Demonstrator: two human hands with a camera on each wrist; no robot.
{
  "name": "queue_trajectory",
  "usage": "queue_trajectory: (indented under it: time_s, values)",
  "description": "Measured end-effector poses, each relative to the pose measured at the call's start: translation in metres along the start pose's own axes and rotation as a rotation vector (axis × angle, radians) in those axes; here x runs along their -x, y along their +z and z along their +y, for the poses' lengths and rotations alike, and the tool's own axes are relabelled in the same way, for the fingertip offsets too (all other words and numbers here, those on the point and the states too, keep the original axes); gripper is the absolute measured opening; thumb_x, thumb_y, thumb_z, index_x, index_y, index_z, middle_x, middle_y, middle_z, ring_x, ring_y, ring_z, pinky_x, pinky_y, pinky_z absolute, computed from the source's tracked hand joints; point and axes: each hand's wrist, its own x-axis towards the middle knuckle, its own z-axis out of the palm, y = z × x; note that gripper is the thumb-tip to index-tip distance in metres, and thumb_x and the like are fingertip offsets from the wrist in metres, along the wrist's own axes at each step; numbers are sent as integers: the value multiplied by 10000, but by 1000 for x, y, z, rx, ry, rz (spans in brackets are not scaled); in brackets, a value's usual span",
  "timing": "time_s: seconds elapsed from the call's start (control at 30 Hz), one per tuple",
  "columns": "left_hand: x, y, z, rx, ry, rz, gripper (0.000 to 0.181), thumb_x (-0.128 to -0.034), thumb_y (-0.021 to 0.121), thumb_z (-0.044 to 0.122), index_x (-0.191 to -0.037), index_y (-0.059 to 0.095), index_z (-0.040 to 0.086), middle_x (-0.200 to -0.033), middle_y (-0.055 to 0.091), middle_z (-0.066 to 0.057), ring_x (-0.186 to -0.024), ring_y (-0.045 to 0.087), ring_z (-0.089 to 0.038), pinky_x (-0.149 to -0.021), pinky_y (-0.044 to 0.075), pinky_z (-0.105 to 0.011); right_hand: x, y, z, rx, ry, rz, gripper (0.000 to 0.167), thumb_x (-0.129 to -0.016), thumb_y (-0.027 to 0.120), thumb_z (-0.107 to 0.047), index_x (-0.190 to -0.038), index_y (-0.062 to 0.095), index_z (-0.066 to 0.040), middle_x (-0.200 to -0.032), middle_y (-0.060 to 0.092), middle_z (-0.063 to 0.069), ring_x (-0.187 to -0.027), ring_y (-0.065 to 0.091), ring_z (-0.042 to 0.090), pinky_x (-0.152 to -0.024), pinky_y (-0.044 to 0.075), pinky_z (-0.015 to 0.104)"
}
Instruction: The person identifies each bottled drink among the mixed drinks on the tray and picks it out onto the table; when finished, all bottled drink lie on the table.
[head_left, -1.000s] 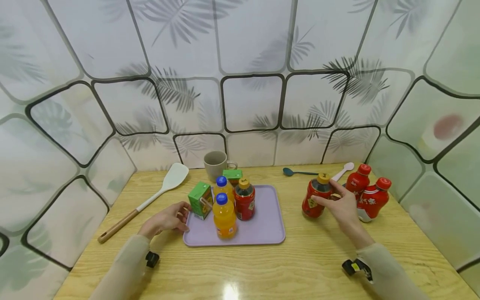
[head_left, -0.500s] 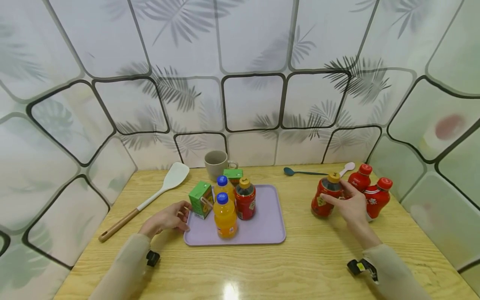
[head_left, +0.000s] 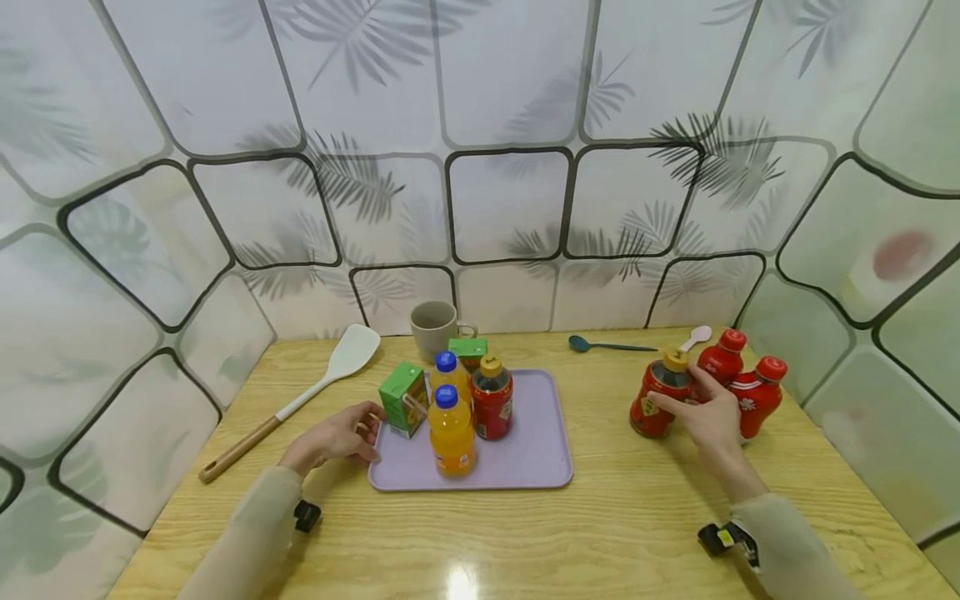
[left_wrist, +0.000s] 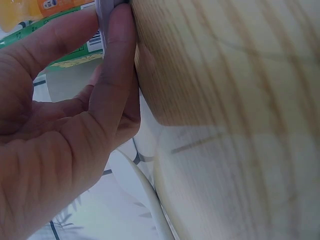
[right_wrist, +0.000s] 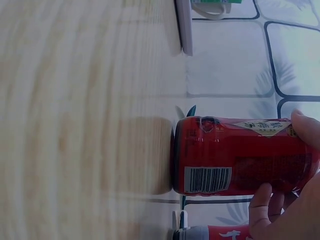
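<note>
My right hand (head_left: 708, 417) grips a dark drink bottle (head_left: 654, 407) with a red label and yellow cap, near its upper part. In the right wrist view the bottle (right_wrist: 225, 160) stands at the table surface, barcode facing the camera. Just right of it are two red bottles with red caps, the nearer one (head_left: 757, 396) partly behind my hand. At the lilac tray's (head_left: 540, 462) left edge, my left hand (head_left: 337, 437) pinches the rim between thumb and fingers. On the tray are two orange juice bottles (head_left: 452, 433), another yellow-capped bottle (head_left: 492, 408) and two green juice cartons (head_left: 403, 400).
A grey mug (head_left: 432, 327) stands behind the tray. A white spatula (head_left: 330, 375) with a wooden handle lies at the left. At the back right are a dark teal spoon (head_left: 611, 346) and a pale pink spoon (head_left: 697, 336). Patterned curtain surrounds the table.
My right hand has moved right with the yellow-capped bottle, bringing it close to the two red-capped bottles. The left hand stays at the tray's edge.
</note>
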Motion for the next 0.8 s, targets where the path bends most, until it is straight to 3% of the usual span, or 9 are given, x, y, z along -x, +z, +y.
queue_trajectory:
  time_s: [0.13, 0.37, 0.57, 0.8]
  values:
    - [-1, 0, -1, 2, -5, 6, 588, -732, 734, -110, -1243, 455, -24, -1025, 472, -125, -919, 494, -212, -686, 569, -299, -1, 0, 3, 7, -12, 23, 898, -802, 812, -275, -1535, 314, -128, -1509, 432, 131, -1323, 477, 235, -923, 478, 113]
    - [0, -1, -1, 6, 5, -12, 612, -739, 731, -107, -1270, 435, -37, -1040, 469, -135, -929, 493, -218, -689, 573, -306, -6, 1, 5, -32, -56, 51, 841, -801, 814, -219, -1510, 373, -118, -1448, 500, 137, -1043, 537, -57, -804, 459, 29]
    - [1, 0, -2, 1, 7, -6, 610, -736, 735, -103, -1266, 442, -33, -1037, 476, -135, -931, 494, -224, -685, 566, -309, -9, 0, 5, -60, -38, 65, 835, -818, 796, -198, -1520, 352, -126, -1487, 457, 153, -1068, 532, -45, -803, 459, 23]
    - [-1, -1, -1, 1, 7, -7, 601, -730, 731, -111, -1253, 446, -34, -1040, 475, -136, -932, 496, -224, -689, 568, -312, -9, -1, 5, 35, -33, 135, 821, -807, 808, -264, -1504, 392, -141, -1425, 526, 156, -923, 518, -63, -731, 437, 18]
